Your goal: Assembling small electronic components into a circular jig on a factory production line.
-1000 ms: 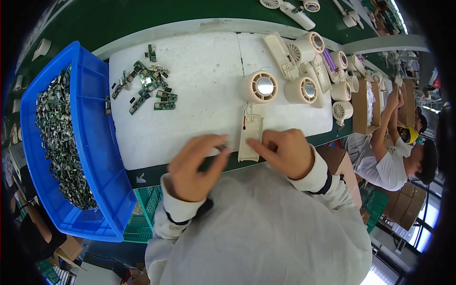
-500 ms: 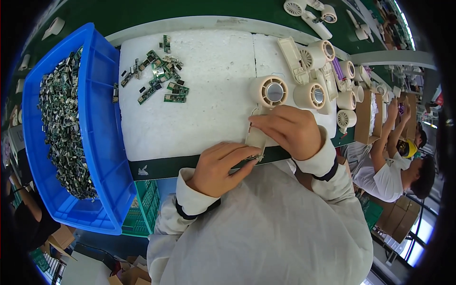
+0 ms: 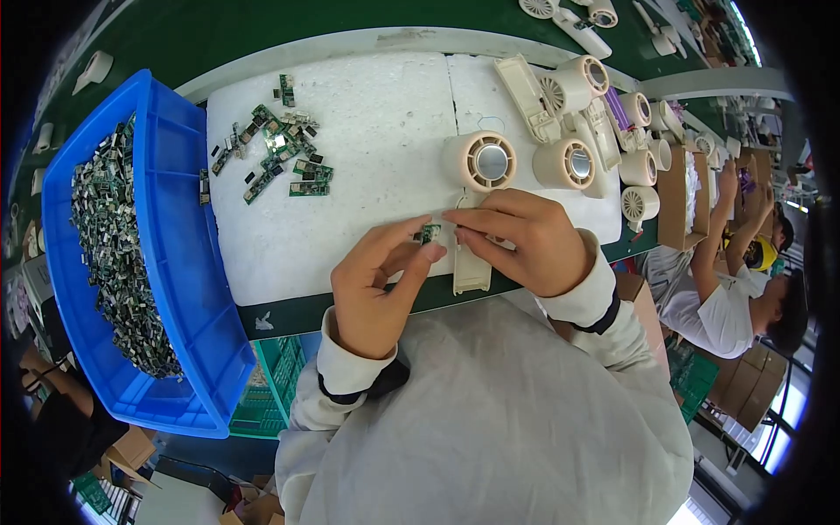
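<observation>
Between the thumb and fingers of my left hand [image 3: 376,284], a small green circuit board [image 3: 429,234] is pinched upright above the white foam sheet. My right hand [image 3: 534,238] is closed in a pinch just right of the board; what its fingertips hold is too small to make out. Under the right fingers lies an open cream handle shell [image 3: 472,273], partly hidden by that hand. It runs up to a round cream fan head [image 3: 480,162] with a silvery disc in its face. A second fan head [image 3: 564,164] stands to the right.
Loose circuit boards [image 3: 282,144] lie on the foam sheet [image 3: 367,114]. A blue bin [image 3: 188,262] full of boards stands at the left. More fan parts [image 3: 529,98] crowd the right side, near a cardboard box [image 3: 672,206]. Another person [image 3: 726,311] works farther right.
My left hand has lifted the circuit board up and left, away from the shell's lower end, which is now uncovered. My right hand has shifted slightly left.
</observation>
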Demonstrator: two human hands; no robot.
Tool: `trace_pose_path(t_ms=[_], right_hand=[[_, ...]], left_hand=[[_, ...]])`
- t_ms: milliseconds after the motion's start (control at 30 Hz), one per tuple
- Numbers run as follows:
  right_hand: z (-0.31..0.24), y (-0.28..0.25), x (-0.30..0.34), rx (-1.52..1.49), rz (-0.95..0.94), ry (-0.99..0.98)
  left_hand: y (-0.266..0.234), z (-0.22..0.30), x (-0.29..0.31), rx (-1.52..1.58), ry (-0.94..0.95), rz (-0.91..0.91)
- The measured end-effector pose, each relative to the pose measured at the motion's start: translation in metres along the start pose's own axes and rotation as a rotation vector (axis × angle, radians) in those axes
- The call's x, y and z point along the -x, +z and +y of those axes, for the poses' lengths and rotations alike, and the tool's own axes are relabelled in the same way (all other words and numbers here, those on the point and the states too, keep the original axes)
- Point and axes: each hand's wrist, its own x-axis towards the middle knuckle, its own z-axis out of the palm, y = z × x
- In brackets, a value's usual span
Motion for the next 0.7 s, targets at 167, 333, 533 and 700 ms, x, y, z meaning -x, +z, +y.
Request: trace_pose_path(t_ms=[167,333,533,700], right_hand=[[0.0,-0.001,0.004,-0.028,0.018,0.011],[0.001,0.003,0.005,-0.022,0.028,-0.005],[0.003,0.011,0.005,-0.01,0.136,-0.034],[-0.003,0.008,0.004,-0.138,0.125,0.102]], left_hand=[[0.005,-0.001,-0.002,0.014,0.028,0.044],[0.007,-0.003,-0.005,-0.005,0.043,0.049],[0.01,-0.004,-0.007,-0.032,0.061,0.046],[0.011,-0.005,-0.008,-0.043,0.051,0.055]])
